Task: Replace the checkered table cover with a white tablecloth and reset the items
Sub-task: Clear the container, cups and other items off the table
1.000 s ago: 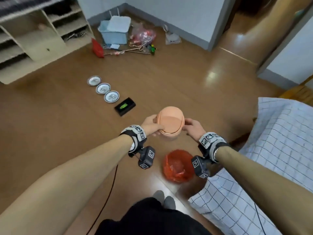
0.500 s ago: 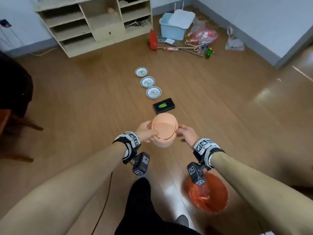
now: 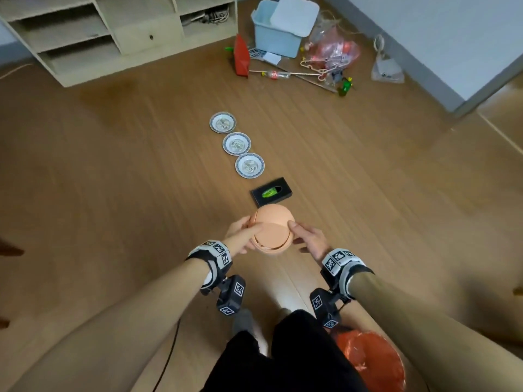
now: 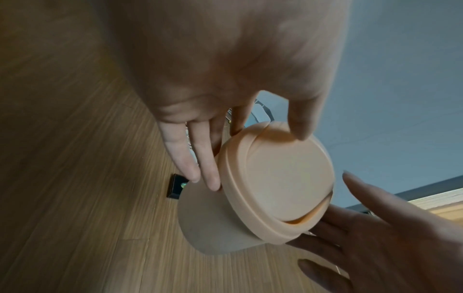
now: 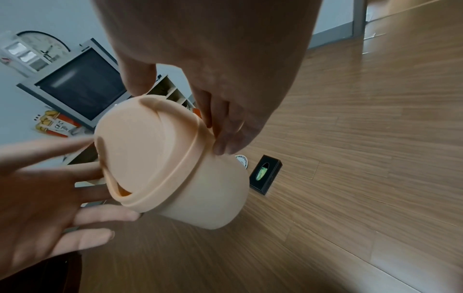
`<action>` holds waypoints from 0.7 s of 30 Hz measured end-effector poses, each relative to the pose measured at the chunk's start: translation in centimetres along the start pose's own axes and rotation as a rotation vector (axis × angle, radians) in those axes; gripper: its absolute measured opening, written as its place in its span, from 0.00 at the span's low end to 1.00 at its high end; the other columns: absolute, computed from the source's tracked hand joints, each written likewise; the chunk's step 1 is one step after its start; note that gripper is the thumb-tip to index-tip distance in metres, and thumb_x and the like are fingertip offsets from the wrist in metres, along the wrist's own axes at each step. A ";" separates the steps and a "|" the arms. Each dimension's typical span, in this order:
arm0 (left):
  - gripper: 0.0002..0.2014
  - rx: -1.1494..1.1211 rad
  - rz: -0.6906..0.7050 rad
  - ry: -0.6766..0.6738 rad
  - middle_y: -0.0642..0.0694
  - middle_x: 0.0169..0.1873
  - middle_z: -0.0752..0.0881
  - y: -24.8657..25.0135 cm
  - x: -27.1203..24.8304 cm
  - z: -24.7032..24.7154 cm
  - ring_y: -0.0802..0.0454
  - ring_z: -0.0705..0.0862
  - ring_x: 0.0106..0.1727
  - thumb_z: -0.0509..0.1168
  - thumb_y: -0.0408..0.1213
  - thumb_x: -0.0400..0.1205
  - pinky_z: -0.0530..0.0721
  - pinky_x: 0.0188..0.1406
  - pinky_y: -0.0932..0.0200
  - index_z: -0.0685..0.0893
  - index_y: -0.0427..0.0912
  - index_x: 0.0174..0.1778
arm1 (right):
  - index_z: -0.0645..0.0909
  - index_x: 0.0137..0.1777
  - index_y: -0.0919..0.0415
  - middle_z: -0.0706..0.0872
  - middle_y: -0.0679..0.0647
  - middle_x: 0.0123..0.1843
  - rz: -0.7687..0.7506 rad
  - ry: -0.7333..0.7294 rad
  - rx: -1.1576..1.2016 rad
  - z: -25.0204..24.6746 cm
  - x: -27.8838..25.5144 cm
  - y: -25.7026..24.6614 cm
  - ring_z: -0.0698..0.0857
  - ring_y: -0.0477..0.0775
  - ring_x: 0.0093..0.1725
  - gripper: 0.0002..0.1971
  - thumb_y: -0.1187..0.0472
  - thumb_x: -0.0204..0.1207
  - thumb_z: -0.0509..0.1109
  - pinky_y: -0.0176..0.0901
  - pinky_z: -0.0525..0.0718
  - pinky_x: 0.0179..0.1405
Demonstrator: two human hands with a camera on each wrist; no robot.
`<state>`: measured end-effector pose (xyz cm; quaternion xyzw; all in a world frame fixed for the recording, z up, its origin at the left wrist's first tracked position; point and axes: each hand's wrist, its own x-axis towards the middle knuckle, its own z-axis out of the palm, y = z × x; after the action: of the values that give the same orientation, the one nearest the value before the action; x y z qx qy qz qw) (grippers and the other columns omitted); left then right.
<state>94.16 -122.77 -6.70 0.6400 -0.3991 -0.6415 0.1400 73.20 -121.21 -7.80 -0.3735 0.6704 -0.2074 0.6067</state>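
Clearing stage, by the look of it. Held between both hands, above the wooden floor (image 3: 113, 193): a small peach lidded bin (image 3: 271, 230), tilted a little, its swing lid partly ajar at one edge. Left hand (image 3: 240, 236) with fingers fairly straight along the bin's side and thumb at the lid rim; right hand (image 3: 310, 240) likewise, fingers lightly curved under the rim, thumb on top (a two-sided clasp, not a fist). Just past the bin, on the floor: a black box (image 3: 271, 192) with a green thing inside, then three patterned plates (image 3: 249, 165) in a row. Probably next in that line, the bin, just this side of the box. No table, no checkered cover, no white tablecloth in any current view. Judging from that: items mostly off the table, cover swap not yet done, reset of all pieces still ahead. Near the feet, an orange-red basin (image 3: 370, 360), possibly another displaced item.
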 end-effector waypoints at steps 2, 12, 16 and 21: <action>0.31 -0.001 -0.018 -0.011 0.41 0.69 0.82 1.6 2.1 -1.4 0.44 0.89 0.52 0.64 0.57 0.83 0.85 0.61 0.43 0.69 0.50 0.81 | 0.80 0.67 0.53 0.86 0.51 0.50 0.006 0.012 0.000 0.2 2.8 -1.2 0.82 0.52 0.49 0.22 0.39 0.82 0.65 0.49 0.80 0.52; 0.29 0.128 -0.145 -0.034 0.40 0.67 0.82 9.2 17.1 -5.7 0.48 0.91 0.44 0.62 0.58 0.84 0.87 0.57 0.42 0.70 0.46 0.76 | 0.82 0.69 0.55 0.86 0.48 0.52 0.021 0.068 0.031 -0.5 18.1 -5.4 0.83 0.51 0.54 0.24 0.39 0.85 0.61 0.46 0.78 0.57; 0.27 0.093 -0.218 -0.053 0.43 0.62 0.80 11.8 23.8 -5.8 0.44 0.88 0.49 0.64 0.59 0.82 0.88 0.53 0.43 0.72 0.46 0.72 | 0.82 0.67 0.54 0.87 0.50 0.57 0.059 0.129 0.095 -1.6 23.0 -5.8 0.83 0.55 0.61 0.24 0.37 0.83 0.63 0.55 0.80 0.66; 0.22 0.138 -0.212 -0.088 0.48 0.53 0.78 12.6 32.4 -4.2 0.58 0.80 0.42 0.67 0.50 0.84 0.88 0.34 0.57 0.74 0.40 0.66 | 0.79 0.58 0.43 0.85 0.42 0.55 0.164 0.234 0.187 -2.5 28.8 -4.2 0.82 0.56 0.63 0.12 0.39 0.84 0.62 0.65 0.78 0.70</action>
<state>89.33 -154.66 -20.42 0.6579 -0.3782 -0.6512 0.0092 72.22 -146.02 -23.27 -0.2328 0.7424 -0.2605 0.5716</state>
